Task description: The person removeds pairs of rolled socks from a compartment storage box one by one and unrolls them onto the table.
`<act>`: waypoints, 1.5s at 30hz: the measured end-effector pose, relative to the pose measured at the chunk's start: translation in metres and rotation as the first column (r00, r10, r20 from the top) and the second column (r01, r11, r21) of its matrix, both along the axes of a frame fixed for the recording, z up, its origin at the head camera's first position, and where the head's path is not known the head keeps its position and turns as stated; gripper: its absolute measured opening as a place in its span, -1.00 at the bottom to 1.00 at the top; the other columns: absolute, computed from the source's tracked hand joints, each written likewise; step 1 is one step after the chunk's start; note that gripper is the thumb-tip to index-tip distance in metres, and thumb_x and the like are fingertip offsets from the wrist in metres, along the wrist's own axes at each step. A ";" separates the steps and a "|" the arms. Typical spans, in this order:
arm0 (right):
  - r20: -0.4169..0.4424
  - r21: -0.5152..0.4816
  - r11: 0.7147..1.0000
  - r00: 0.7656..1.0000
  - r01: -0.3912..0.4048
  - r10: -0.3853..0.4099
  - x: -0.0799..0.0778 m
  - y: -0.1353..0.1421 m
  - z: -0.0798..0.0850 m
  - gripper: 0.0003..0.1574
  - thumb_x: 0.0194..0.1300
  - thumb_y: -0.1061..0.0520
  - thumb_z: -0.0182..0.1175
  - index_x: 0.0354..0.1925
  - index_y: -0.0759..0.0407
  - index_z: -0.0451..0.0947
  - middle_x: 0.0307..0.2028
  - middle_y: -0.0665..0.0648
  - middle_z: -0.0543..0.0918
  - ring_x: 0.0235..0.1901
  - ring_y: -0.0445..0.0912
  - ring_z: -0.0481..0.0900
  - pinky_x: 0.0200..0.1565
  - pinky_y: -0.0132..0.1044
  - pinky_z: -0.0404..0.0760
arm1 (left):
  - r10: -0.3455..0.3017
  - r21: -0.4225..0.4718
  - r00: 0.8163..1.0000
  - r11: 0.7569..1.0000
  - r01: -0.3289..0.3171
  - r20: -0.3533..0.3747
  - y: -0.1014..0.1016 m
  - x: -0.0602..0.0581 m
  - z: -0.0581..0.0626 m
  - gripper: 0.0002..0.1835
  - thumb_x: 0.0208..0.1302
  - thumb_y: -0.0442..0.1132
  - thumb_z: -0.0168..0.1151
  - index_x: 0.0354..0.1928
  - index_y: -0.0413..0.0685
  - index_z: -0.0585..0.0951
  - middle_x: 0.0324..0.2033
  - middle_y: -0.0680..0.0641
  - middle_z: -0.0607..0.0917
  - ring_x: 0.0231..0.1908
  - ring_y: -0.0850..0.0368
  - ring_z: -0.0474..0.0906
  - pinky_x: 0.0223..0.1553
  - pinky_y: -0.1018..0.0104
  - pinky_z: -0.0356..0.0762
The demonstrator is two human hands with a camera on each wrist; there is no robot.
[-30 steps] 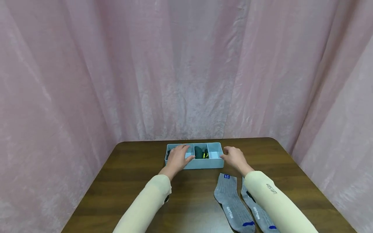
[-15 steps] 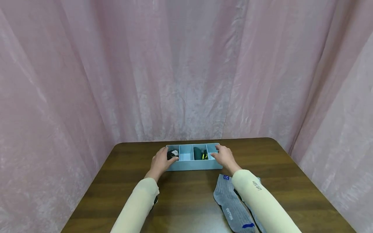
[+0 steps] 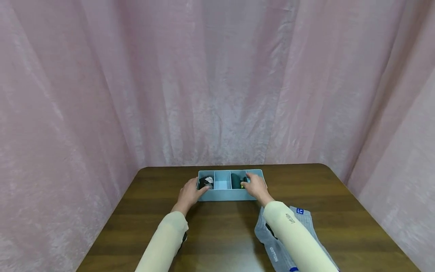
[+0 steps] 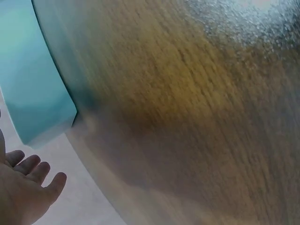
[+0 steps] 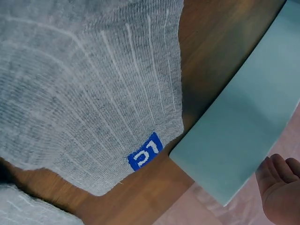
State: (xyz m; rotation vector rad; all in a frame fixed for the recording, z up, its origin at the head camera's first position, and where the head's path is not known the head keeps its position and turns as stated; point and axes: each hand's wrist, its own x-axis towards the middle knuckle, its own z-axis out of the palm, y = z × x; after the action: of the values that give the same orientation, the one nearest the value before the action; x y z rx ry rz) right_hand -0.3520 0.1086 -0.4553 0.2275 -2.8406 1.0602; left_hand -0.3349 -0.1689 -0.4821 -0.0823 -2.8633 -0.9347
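Note:
A light blue divided box (image 3: 222,195) stands near the table's far edge. My left hand (image 3: 188,194) is at its left end, thumb by the front rim; in the left wrist view the fingers (image 4: 33,165) are loosely spread beside the box corner. A black bundle with white patches (image 3: 206,181) lies in the leftmost compartment. My right hand (image 3: 257,187) reaches over the right part, fingertips beside a dark green bundle (image 3: 235,181) and a partly hidden black-and-yellow item. Whether they touch it I cannot tell. Two grey socks (image 5: 93,93) lie under the right forearm.
The brown wooden table (image 3: 217,234) has rounded far corners. Pink curtains (image 3: 217,94) hang close behind it and at the sides. The grey socks lie in front of the box's right half, partly hidden by the right sleeve (image 3: 295,234).
My left hand has moved left, from over the box to its left end, uncovering the black bundle. My right hand has moved left from the box's right end to over the right compartments.

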 end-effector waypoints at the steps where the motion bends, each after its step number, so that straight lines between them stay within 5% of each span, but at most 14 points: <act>1: -0.007 0.002 1.000 1.000 -0.002 0.002 0.000 0.000 -0.001 -0.33 0.36 0.11 0.25 0.35 0.33 0.38 0.25 0.32 0.51 0.26 0.22 0.43 0.20 0.10 0.43 | -0.002 -0.001 1.000 1.000 0.002 -0.002 -0.001 0.000 -0.001 -0.16 0.35 0.16 0.23 0.46 -0.24 0.26 0.39 -0.30 0.33 0.36 -0.28 0.24 0.30 -0.31 0.16; 14: 0.004 0.019 0.999 0.999 -0.038 0.038 -0.009 0.002 -0.011 -0.34 0.37 0.12 0.25 0.35 0.30 0.39 0.28 0.33 0.47 0.26 0.28 0.39 0.17 0.16 0.44 | -0.034 0.009 0.999 0.999 0.034 0.023 0.003 0.004 -0.008 -0.24 0.39 0.09 0.20 0.44 -0.24 0.29 0.39 -0.30 0.33 0.36 -0.26 0.25 0.32 -0.19 0.22; 27: 0.033 0.092 0.994 0.998 -0.064 0.061 -0.012 -0.005 -0.012 -0.39 0.43 0.15 0.15 0.37 0.30 0.36 0.27 0.36 0.47 0.25 0.28 0.41 0.16 0.18 0.44 | 0.006 0.081 0.999 0.997 -0.010 0.046 0.010 0.008 -0.012 -0.21 0.37 0.11 0.23 0.47 -0.19 0.27 0.39 -0.29 0.34 0.36 -0.26 0.25 0.31 -0.20 0.22; 32: -0.048 0.183 0.983 0.998 -0.023 0.033 -0.013 -0.007 -0.011 -0.46 0.38 0.25 0.11 0.30 0.29 0.45 0.11 0.34 0.60 -0.05 0.20 0.60 -0.07 0.06 0.58 | 0.023 0.087 0.998 0.996 -0.028 0.058 0.012 0.009 -0.012 -0.20 0.36 0.12 0.22 0.48 -0.15 0.26 0.40 -0.27 0.33 0.38 -0.24 0.24 0.33 -0.19 0.20; 36: -0.060 0.191 0.982 0.998 0.006 0.006 -0.013 -0.004 -0.010 -0.43 0.30 0.30 0.03 0.28 0.26 0.49 -0.07 0.31 0.67 -0.32 0.11 0.53 -0.20 0.02 0.53 | 0.009 0.091 0.998 0.996 -0.015 0.067 0.015 0.010 -0.011 -0.20 0.37 0.12 0.22 0.49 -0.15 0.25 0.39 -0.28 0.33 0.37 -0.25 0.24 0.32 -0.20 0.21; 42: -0.057 0.254 0.967 0.998 -0.021 0.036 -0.011 -0.005 -0.008 -0.36 0.22 0.27 0.01 0.28 0.15 0.52 -0.03 0.24 0.68 -0.01 0.18 0.50 -0.01 0.07 0.34 | 0.014 0.091 0.997 0.996 -0.021 0.071 0.015 0.011 -0.011 -0.21 0.39 0.12 0.20 0.50 -0.13 0.23 0.40 -0.26 0.33 0.38 -0.24 0.24 0.33 -0.18 0.20; 45: -0.056 0.246 0.967 0.996 -0.059 0.076 -0.010 -0.010 -0.007 -0.36 0.22 0.27 0.02 0.29 0.17 0.51 -0.05 0.23 0.68 -0.16 0.09 0.53 -0.07 0.00 0.37 | 0.013 0.087 0.998 0.996 -0.019 0.069 0.013 0.011 -0.011 -0.22 0.39 0.11 0.20 0.49 -0.14 0.24 0.40 -0.26 0.33 0.37 -0.24 0.24 0.32 -0.19 0.21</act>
State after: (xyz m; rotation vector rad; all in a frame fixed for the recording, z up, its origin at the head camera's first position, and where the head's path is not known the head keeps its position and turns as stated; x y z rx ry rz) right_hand -0.3624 0.0984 -0.4623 0.3737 -2.9176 0.6958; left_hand -0.3241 -0.1557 -0.4933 -0.0188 -2.8756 -1.0783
